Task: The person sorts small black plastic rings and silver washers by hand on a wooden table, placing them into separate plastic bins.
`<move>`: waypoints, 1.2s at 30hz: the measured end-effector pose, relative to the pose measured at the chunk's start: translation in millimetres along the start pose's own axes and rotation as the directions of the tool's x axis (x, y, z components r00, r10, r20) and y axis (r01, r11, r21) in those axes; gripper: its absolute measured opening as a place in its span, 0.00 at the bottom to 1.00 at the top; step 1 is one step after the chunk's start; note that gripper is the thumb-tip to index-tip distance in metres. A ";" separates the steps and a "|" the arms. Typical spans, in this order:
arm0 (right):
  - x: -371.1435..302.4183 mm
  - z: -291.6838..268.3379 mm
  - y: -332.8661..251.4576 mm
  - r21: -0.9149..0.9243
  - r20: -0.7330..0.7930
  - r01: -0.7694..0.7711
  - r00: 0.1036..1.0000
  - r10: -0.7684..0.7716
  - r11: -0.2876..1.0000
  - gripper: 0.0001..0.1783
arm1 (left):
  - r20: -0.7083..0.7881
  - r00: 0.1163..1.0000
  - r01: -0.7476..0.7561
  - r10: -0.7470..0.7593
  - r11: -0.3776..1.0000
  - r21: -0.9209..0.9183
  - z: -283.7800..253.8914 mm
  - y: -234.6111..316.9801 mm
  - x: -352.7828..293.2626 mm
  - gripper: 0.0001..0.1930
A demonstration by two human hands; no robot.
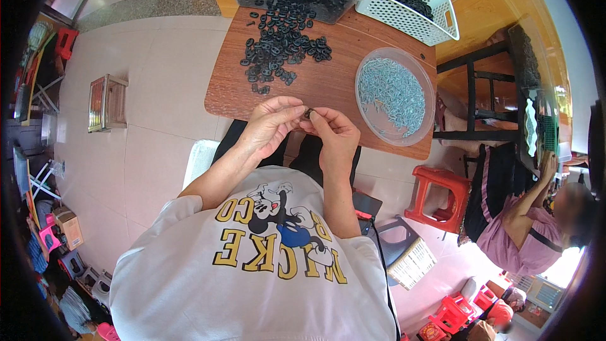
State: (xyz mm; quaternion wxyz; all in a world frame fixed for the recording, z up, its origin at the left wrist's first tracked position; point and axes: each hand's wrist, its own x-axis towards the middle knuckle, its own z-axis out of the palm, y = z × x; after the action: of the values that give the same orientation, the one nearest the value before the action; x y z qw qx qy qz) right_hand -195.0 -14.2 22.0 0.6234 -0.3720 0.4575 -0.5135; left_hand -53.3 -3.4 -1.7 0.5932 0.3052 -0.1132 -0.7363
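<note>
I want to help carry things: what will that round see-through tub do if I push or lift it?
The round tub would probably slide rather than tip, because it looks wide and shallow. Its thin see-through wall looks like plastic, so it may flex a little. The small blue pieces lie loose inside without a lid, so tilting might spill them.
</note>
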 end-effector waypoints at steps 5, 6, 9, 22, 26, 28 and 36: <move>-0.1 0.2 0.7 0.011 0.006 0.004 1.000 -0.004 1.000 0.06 | -0.006 1.000 -0.009 0.009 1.000 -0.001 -0.3 1.0 -1.8 0.07; -0.3 0.3 0.6 0.011 0.005 0.004 1.000 -0.004 1.000 0.06 | -0.013 1.000 -0.014 0.015 1.000 0.017 -0.1 0.9 -2.0 0.07; -1.3 0.7 0.3 0.014 -0.007 0.000 1.000 0.000 1.000 0.06 | -0.028 0.999 -0.038 0.041 0.996 0.076 2.4 1.8 -3.3 0.07; -12.1 8.6 7.7 -0.142 -0.078 0.123 0.988 -0.135 0.982 0.06 | -0.044 0.978 -0.186 0.204 0.948 0.257 9.7 -8.7 -8.4 0.06; -10.7 9.0 11.3 -0.125 -0.084 0.102 0.990 -0.113 0.987 0.07 | -0.033 0.970 -0.224 0.243 0.934 0.280 9.2 -6.5 -11.1 0.07; -6.9 2.7 13.8 -0.066 -0.051 0.070 0.996 -0.074 0.995 0.07 | -0.023 0.970 -0.228 0.243 0.933 0.279 8.7 -5.3 -10.4 0.07; -8.7 -3.7 21.2 -0.151 0.013 0.037 0.999 -0.035 0.988 0.06 | -0.060 0.973 -0.185 0.221 0.913 0.362 -8.6 -16.9 -6.2 0.08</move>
State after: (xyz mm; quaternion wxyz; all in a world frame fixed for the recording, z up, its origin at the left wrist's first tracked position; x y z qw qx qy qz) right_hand -192.7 -1.5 2.8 0.5864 -0.4292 0.4850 -0.4864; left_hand -61.2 8.7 -15.5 0.6068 0.4299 -0.2454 -0.6220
